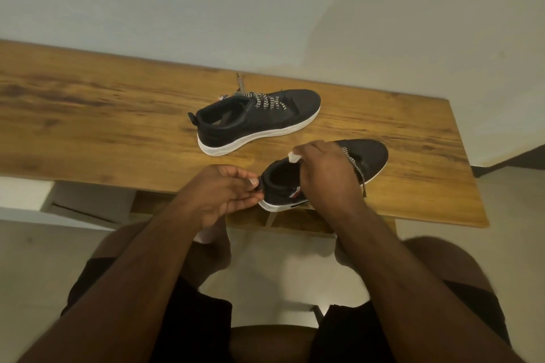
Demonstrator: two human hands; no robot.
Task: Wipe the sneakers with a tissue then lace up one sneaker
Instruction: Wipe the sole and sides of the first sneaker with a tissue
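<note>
The near sneaker, black with a white sole, sits at the front edge of the wooden table, heel toward the person and toe pointing away to the right; its heel end juts slightly past the table edge; a loose black-and-white patterned lace trails over its right side and hangs down toward the table edge. The right hand lies over the middle of this sneaker, fingers curled around a small white tissue that shows at the collar, pressed against the shoe's opening; the left hand pinches the heel tab between thumb and fingertips, steadying the shoe.

Just beyond it, apart from it, the 2nd sneaker stands upright on the table, heel to the left and toe to the right; its patterned laces are threaded through the eyelets, with loose ends spilling behind the tongue onto the wood.

The table backs against a pale wall; below, the person's knees and black shorts show over a light floor.
</note>
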